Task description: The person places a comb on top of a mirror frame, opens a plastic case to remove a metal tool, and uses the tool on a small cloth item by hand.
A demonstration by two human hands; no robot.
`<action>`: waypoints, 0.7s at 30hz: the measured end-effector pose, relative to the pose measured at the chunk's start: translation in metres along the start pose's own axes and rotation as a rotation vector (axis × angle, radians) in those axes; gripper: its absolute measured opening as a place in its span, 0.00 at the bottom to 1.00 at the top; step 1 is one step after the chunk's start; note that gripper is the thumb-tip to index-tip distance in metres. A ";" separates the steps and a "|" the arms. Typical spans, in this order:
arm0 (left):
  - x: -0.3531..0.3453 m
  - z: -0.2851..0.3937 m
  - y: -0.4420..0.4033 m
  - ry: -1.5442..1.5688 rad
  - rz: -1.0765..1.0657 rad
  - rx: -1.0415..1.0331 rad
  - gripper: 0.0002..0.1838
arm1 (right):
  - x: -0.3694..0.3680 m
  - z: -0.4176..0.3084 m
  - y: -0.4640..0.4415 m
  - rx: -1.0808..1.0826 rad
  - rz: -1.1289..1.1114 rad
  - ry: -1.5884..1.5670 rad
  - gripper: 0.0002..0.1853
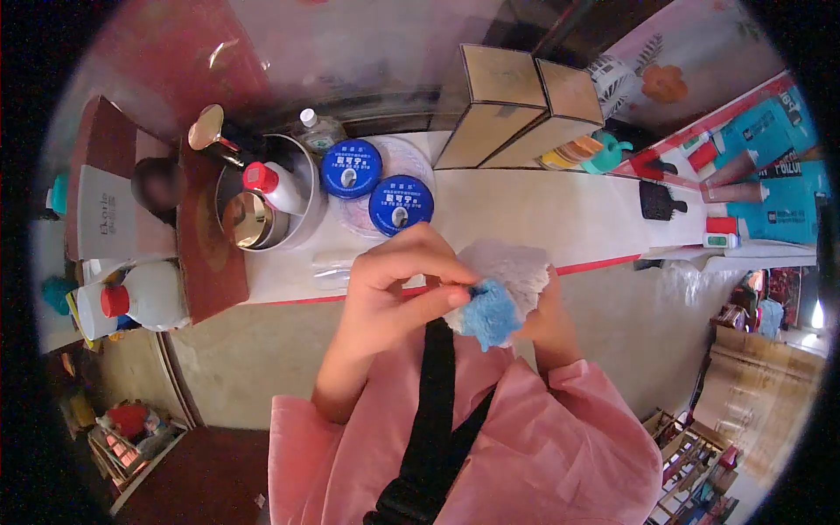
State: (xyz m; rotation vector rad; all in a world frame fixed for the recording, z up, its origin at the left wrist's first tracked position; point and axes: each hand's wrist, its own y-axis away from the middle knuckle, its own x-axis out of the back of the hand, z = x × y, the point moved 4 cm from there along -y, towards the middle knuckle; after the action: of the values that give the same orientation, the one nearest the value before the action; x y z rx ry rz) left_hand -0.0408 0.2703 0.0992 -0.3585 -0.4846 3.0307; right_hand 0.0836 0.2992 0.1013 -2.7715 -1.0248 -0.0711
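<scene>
My left hand point(404, 278) has its thumb and forefinger pinched on the upper edge of a small, fuzzy blue cloth point(492, 315). Behind and above the blue piece is a ruffled, pale lilac-white fabric piece point(516, 269). My right hand point(544, 317) is closed at the right side of this pale fabric, its fingers largely hidden behind it. Both pieces are held in front of my chest, near the shelf's red front edge. Whether the blue and pale pieces are joined cannot be made out.
On the white shelf point(542, 210) stand two blue round tins point(401, 206), a metal pot point(306, 188) with bottles, and two tall gold boxes point(499, 105). A black brush point(662, 201) lies at right. Left is a brown carton point(206, 227) beside a red-capped white jug point(157, 295).
</scene>
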 end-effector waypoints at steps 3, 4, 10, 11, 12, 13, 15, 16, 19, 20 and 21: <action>-0.001 -0.001 -0.002 0.052 0.000 0.020 0.07 | -0.003 0.004 -0.001 -0.211 0.001 -0.203 0.14; -0.001 -0.002 -0.002 0.054 0.000 0.021 0.07 | -0.003 0.005 -0.002 -0.213 0.002 -0.202 0.14; -0.001 -0.007 -0.001 0.090 0.037 -0.091 0.06 | -0.008 0.002 -0.005 -0.218 -0.032 -0.502 0.11; -0.001 -0.005 -0.001 0.066 0.044 -0.102 0.05 | -0.009 0.004 -0.005 -0.266 -0.050 -0.464 0.10; -0.001 -0.003 -0.001 0.042 0.052 -0.113 0.05 | -0.010 0.006 -0.004 -0.314 -0.068 -0.426 0.10; -0.001 -0.001 0.000 0.042 0.052 -0.114 0.05 | -0.009 0.008 -0.003 -0.314 -0.069 -0.425 0.10; -0.002 0.001 0.003 -0.003 0.020 -0.085 0.04 | -0.011 0.011 0.000 -0.301 -0.143 -0.516 0.10; -0.002 0.001 0.003 -0.004 0.021 -0.085 0.04 | -0.011 0.010 0.000 -0.302 -0.145 -0.516 0.10; -0.002 0.001 0.006 0.008 0.037 -0.101 0.04 | -0.013 0.010 0.001 -0.329 -0.141 -0.469 0.10; -0.002 0.001 0.007 0.019 0.056 -0.094 0.04 | -0.014 0.009 0.001 -0.322 -0.147 -0.460 0.10; -0.001 0.001 0.008 0.031 0.075 -0.087 0.04 | -0.015 0.009 0.001 -0.314 -0.154 -0.452 0.11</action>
State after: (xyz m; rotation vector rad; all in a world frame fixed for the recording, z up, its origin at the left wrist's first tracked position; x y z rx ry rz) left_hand -0.0403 0.2618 0.0980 -0.4365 -0.6167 3.0772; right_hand 0.0727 0.2903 0.0910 -3.0604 -1.4429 0.4285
